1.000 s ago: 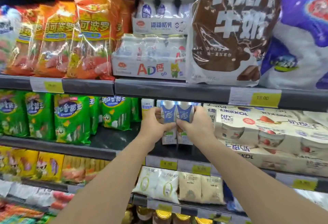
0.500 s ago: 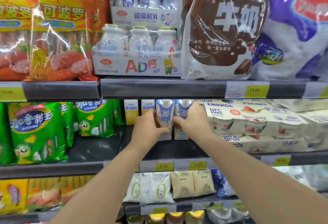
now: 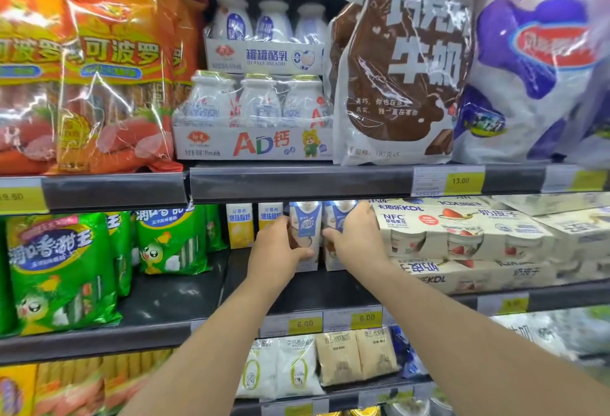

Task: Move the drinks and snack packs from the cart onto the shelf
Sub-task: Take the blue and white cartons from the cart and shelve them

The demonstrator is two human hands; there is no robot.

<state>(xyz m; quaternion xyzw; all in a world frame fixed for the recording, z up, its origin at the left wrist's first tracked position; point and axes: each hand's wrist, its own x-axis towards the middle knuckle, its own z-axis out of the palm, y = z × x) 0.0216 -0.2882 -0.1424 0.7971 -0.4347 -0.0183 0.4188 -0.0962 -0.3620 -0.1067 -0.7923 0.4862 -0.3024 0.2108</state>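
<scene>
Two blue-and-white drink cartons stand side by side on the dark middle shelf [image 3: 185, 300]. My left hand [image 3: 275, 252] is wrapped around the left carton [image 3: 305, 221]. My right hand [image 3: 355, 239] grips the right carton [image 3: 336, 217] from its right side. Both cartons are upright, with their bases on or just above the shelf. Behind them to the left stand two yellow-and-white cartons [image 3: 241, 226]. The cart is out of view.
Strawberry yoghurt multipacks [image 3: 462, 234] are stacked right of my right hand. Green sausage bags [image 3: 171, 240] stand to the left, with bare shelf between. The upper shelf holds bottle multipacks [image 3: 254, 118] and a brown milk bag [image 3: 399, 66]. Pouches [image 3: 297, 366] fill the shelf below.
Both hands have pushed the two cartons further back into the shelf, closer to the yellow cartons. The view has drawn closer to the shelves.
</scene>
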